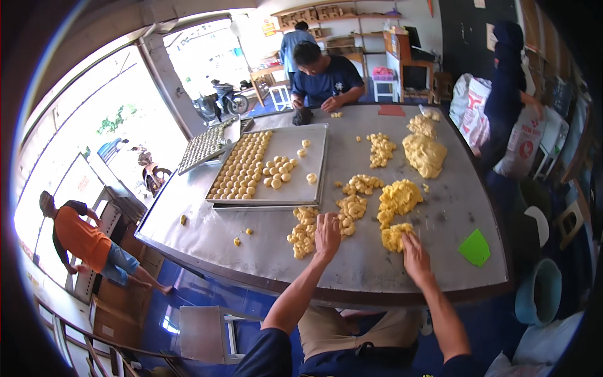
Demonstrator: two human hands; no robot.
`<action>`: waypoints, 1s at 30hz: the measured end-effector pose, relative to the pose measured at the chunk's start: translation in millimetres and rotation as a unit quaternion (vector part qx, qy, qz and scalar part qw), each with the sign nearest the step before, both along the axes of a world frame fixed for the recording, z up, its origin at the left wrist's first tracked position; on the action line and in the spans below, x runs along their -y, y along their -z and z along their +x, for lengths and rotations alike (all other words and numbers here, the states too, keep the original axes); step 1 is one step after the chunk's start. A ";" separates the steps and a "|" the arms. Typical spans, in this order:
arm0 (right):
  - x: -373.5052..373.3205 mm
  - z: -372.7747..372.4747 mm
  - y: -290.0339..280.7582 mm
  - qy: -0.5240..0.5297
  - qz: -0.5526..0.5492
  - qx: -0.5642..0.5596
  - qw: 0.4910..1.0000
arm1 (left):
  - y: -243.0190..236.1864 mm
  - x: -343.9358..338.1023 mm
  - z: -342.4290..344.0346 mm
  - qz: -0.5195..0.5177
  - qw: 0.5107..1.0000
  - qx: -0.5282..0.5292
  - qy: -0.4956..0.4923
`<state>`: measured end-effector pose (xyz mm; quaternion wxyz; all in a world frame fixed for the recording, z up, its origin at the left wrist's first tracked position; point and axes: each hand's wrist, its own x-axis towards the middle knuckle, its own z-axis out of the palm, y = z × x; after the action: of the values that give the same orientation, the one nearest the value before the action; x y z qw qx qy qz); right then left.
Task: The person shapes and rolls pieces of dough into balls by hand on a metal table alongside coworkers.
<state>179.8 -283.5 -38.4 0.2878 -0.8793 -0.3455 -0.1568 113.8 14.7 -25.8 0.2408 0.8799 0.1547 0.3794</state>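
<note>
Evidently, everything in use lies close in: the crumbly yellow clump (392, 237) sits near the bench's near edge, where the right hand (416, 254) meets its right side, fingers close together; whether they pinch any, I cannot tell. The left hand (328, 235) curls between piles of small dough pieces (303, 232), fingers bunched, their tips hidden. A larger yellow mound (401, 196) stands just beyond the clump, probably for easy reach. Balls (242, 166) sit in tight rows on the tray (301, 133), presumably to save room. A green scraper (475, 247) lies off to the right. The metal bench (213, 251) is dulled and smudged; across it a co-worker (328, 78) bends over, and a motorcycle (229, 97) stands by the bright opening.
</note>
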 end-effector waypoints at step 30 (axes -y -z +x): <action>0.1 -14.6 1.0 0.073 0.021 -0.050 0.996 | 27.6 47.9 -9.4 0.308 0.942 -0.042 0.126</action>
<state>165.2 -283.6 -39.4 0.3111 -0.9026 -0.2620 -0.1407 104.4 -33.1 -53.4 -0.0025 0.9385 -0.0723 0.3376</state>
